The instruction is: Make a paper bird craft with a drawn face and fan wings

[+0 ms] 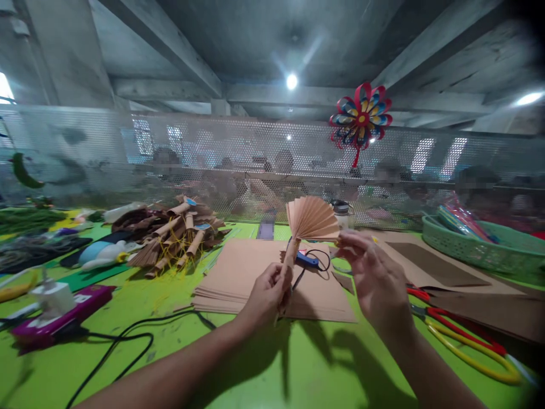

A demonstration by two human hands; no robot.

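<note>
My left hand (272,287) is closed around the rolled brown handle of a paper fan (313,218), holding it upright. The pleated brown paper is spread into a half-round above the handle. My right hand (378,281) is at the fan's right edge, its fingertips pinched together against the paper. Below and behind the fan lies a stack of brown paper sheets (238,272). On the stack rests a blue-handled tool (307,260) with a black cord, partly hidden by the fan's handle.
Left of the stack is a heap of rolled brown paper pieces with yellow strands (187,233). A purple power strip (59,318) and black cable (128,335) lie front left. Scissors with red and yellow handles (472,346) lie right. A green basket (460,244) stands behind them, before a mesh partition (238,147).
</note>
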